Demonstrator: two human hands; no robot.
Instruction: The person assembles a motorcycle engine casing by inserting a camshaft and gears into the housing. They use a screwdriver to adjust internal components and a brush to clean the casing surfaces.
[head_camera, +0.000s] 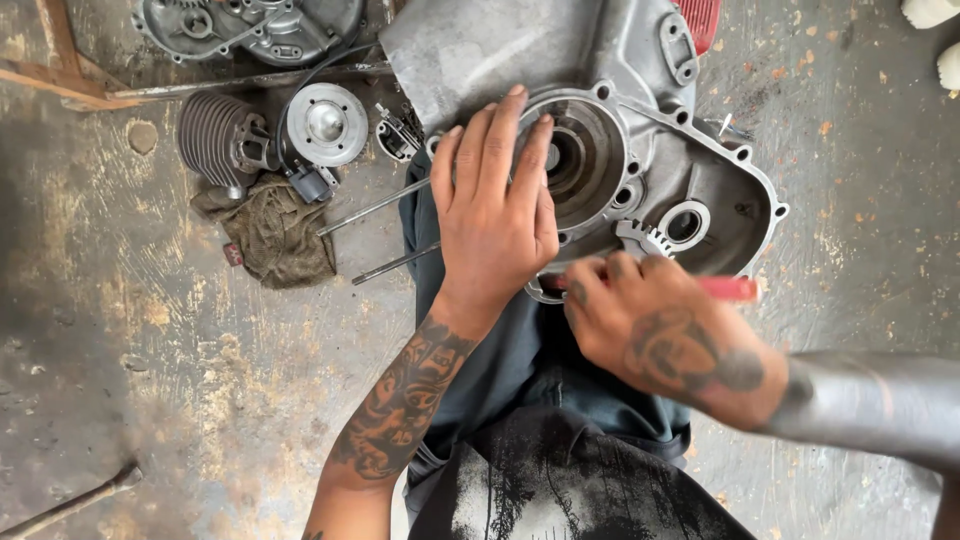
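Note:
A grey cast-metal engine case (560, 50) lies across my lap, its open side up with a round bore (585, 155) and a toothed gear segment (645, 240). My left hand (495, 215) lies flat on the case's left rim, fingers spread beside the bore. My right hand (655, 330) is closed around a red-handled tool (728, 288) at the case's near edge, just below the gear segment; the tool's tip is hidden by my fingers.
On the stained concrete floor to the left lie a finned cylinder (210, 135), a round metal cover (325, 122), a dirty rag (275, 230) and two thin rods (375, 208). Another engine cover (250, 25) sits at the top. A bar (70, 505) lies bottom left.

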